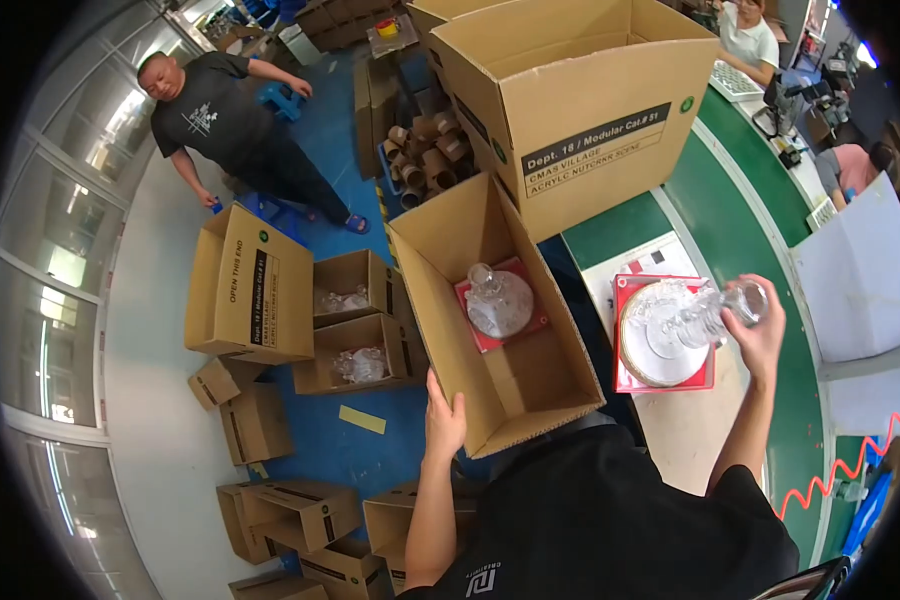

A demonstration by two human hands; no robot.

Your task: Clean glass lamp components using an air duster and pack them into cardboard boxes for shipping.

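Over the near edge of the white worktable (690, 440), the right hand (760, 335) is wrapped around a clear glass piece (710, 315), held tilted above the round clear item on the red tray (705, 380). At the open carton's (530, 385) near wall, the left hand (443, 420) clamps the rim. Best, I judge, to keep that carton steady and lower the glass slowly, level, clear of the tray's edge.

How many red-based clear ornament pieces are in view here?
2: one red-based ornament lies inside the open carton; the other sits on the work table, under the right hand. Closed cartons may hide more.
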